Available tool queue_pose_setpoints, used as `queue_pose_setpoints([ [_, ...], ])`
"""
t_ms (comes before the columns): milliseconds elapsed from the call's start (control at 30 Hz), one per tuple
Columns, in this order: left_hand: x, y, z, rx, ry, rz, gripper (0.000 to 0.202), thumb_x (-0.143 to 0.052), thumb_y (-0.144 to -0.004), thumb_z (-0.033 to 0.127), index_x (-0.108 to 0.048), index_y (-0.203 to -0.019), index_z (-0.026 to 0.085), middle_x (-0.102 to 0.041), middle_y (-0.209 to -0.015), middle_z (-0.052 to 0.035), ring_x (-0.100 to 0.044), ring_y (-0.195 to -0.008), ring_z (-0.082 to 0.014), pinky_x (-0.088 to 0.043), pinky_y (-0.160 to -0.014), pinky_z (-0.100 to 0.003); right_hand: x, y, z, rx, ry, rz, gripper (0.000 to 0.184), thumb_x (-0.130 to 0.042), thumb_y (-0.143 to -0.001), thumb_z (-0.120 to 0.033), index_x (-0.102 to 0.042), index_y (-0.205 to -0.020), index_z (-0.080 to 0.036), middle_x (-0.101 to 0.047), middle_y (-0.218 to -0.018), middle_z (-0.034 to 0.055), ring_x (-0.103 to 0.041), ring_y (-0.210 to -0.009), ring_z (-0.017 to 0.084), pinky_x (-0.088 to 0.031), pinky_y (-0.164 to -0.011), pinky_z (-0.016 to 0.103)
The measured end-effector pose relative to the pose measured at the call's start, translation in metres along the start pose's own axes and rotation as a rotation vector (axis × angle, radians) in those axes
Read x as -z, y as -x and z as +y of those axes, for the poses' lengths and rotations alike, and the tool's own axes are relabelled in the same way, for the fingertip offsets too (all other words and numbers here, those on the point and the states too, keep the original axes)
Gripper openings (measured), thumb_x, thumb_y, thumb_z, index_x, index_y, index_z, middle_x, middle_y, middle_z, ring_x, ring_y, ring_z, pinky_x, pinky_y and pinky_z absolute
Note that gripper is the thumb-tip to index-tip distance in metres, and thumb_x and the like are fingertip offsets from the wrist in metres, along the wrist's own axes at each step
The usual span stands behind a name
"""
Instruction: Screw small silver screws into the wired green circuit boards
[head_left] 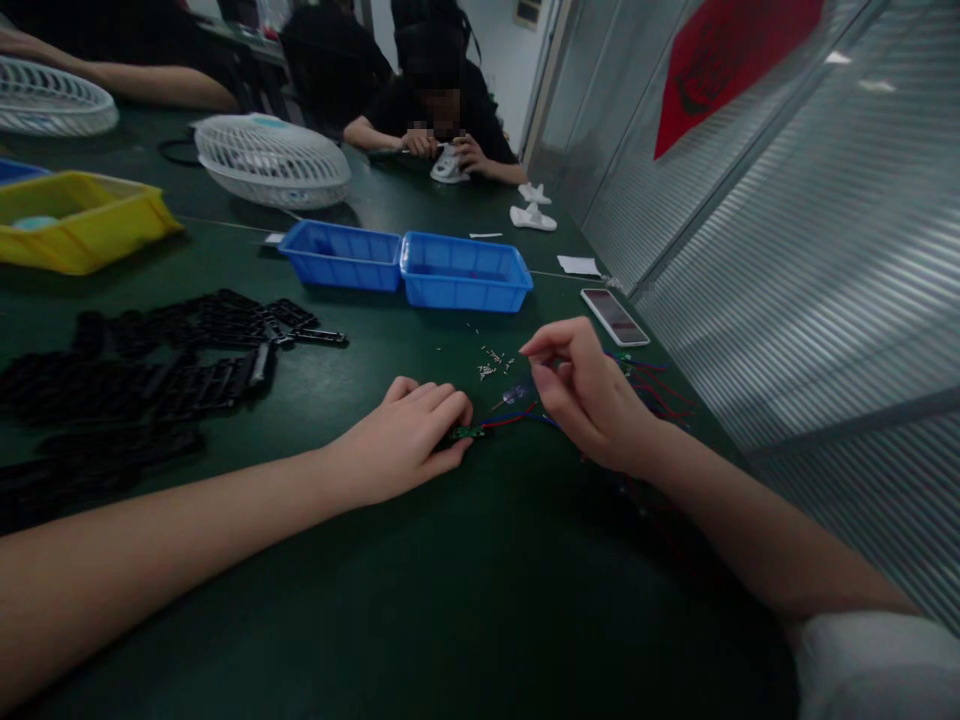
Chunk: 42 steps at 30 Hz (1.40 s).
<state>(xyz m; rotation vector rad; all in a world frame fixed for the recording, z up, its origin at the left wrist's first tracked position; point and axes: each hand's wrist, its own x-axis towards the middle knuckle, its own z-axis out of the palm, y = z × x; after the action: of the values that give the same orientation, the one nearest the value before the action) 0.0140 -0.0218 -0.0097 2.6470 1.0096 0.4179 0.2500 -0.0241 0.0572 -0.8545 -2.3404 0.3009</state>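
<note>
My left hand rests on the green table with its fingers closed on a small green circuit board. Red and blue wires run from the board towards my right hand. My right hand is raised a little to the right, thumb and fingers drawn together in a pinch; whatever is between them is too small or hidden to make out. Just left of its fingertips lies a scatter of small screws. A screwdriver with a clear purplish handle lies between my hands, its shaft pointing at the board.
Black plastic parts are heaped on the left. Two blue bins stand ahead, a yellow bin and a white fan grille farther left. A phone and more wired boards lie right. Across the table a person handles a white part.
</note>
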Motion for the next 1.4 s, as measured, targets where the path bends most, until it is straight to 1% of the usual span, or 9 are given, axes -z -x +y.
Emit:
queue_pose_setpoints([
  [133,0.001,0.001,0.0,0.001,0.002,-0.006,0.015,-0.049,-0.095,0.035,-0.049,-0.1,0.022,-0.058,-0.097,-0.0009,-0.054,-0.092,-0.0204,-0.028,-0.084,-0.039,-0.001,0.001,0.005,0.057,-0.022,0.079,0.014,-0.052,-0.095,-0.021,-0.048,-0.108,-0.02,-0.056,-0.093,0.0019,-0.056,-0.077,0.011,-0.045,-0.066,0.025],
  [367,-0.001,0.0,0.0,0.008,0.002,-0.011,0.015,-0.049,-0.095,0.036,-0.049,-0.099,0.021,-0.057,-0.097,-0.0007,-0.054,-0.092,-0.0201,-0.028,-0.083,-0.038,0.011,-0.005,0.002,0.067,-0.014,0.021,0.018,-0.05,-0.096,-0.019,-0.058,-0.113,-0.018,-0.062,-0.094,0.0016,-0.056,-0.073,0.009,-0.046,-0.067,0.023],
  [633,0.0,0.001,-0.001,0.002,0.004,-0.004,0.015,-0.049,-0.095,0.036,-0.05,-0.1,0.021,-0.058,-0.097,-0.0016,-0.054,-0.092,-0.0204,-0.029,-0.084,-0.039,0.016,-0.009,0.003,0.054,0.062,0.024,0.015,-0.053,-0.096,-0.03,-0.058,-0.102,-0.017,-0.059,-0.093,0.0029,-0.052,-0.074,0.011,-0.042,-0.066,0.024],
  [833,-0.001,0.002,0.0,0.009,0.01,-0.008,0.016,-0.048,-0.095,0.036,-0.05,-0.101,0.022,-0.058,-0.097,-0.0018,-0.054,-0.092,-0.0207,-0.03,-0.084,-0.039,0.013,-0.006,0.003,0.057,0.408,-0.019,0.03,-0.039,-0.1,-0.037,-0.051,-0.079,-0.019,-0.053,-0.073,0.0014,-0.045,-0.067,0.013,-0.029,-0.059,0.028],
  [967,0.0,0.001,0.001,0.006,-0.011,-0.01,0.015,-0.048,-0.095,0.035,-0.049,-0.101,0.021,-0.057,-0.097,-0.0017,-0.054,-0.094,-0.0211,-0.03,-0.085,-0.039,0.01,-0.002,0.002,-0.062,0.581,-0.098,0.042,-0.032,-0.1,-0.042,-0.051,-0.071,-0.02,-0.05,-0.06,-0.0003,-0.04,-0.056,0.013,-0.018,-0.054,0.031],
  [1067,0.0,0.001,0.001,0.005,-0.015,-0.011,0.015,-0.048,-0.095,0.035,-0.049,-0.102,0.021,-0.057,-0.097,-0.0017,-0.054,-0.094,-0.0211,-0.03,-0.084,-0.039,0.008,-0.003,0.002,-0.103,0.518,-0.11,0.038,-0.028,-0.099,-0.036,-0.055,-0.078,-0.018,-0.054,-0.069,0.0017,-0.046,-0.061,0.014,-0.025,-0.055,0.029],
  [1233,0.0,0.0,0.001,0.019,0.0,-0.017,0.015,-0.048,-0.095,0.035,-0.05,-0.101,0.021,-0.059,-0.097,-0.0027,-0.055,-0.094,-0.0217,-0.03,-0.084,-0.039,0.006,-0.005,0.002,-0.02,0.223,-0.092,0.025,-0.033,-0.096,-0.02,-0.057,-0.101,-0.016,-0.056,-0.096,0.0068,-0.054,-0.083,0.015,-0.041,-0.075,0.029],
  [1300,0.001,0.0,0.001,0.02,0.002,-0.014,0.015,-0.048,-0.094,0.035,-0.05,-0.101,0.021,-0.059,-0.097,-0.0028,-0.055,-0.094,-0.0216,-0.031,-0.085,-0.039,0.005,-0.005,0.003,-0.012,0.106,-0.04,0.021,-0.037,-0.096,-0.019,-0.052,-0.111,-0.015,-0.056,-0.097,0.0062,-0.055,-0.082,0.014,-0.043,-0.073,0.028],
  [1400,0.001,0.0,0.002,0.019,-0.005,-0.006,0.016,-0.049,-0.094,0.035,-0.051,-0.101,0.021,-0.059,-0.096,-0.0025,-0.055,-0.092,-0.0212,-0.031,-0.084,-0.039,0.002,-0.002,0.006,0.004,0.007,0.037,0.017,-0.047,-0.096,-0.023,-0.049,-0.112,-0.016,-0.057,-0.091,0.0024,-0.056,-0.077,0.011,-0.045,-0.069,0.025],
])
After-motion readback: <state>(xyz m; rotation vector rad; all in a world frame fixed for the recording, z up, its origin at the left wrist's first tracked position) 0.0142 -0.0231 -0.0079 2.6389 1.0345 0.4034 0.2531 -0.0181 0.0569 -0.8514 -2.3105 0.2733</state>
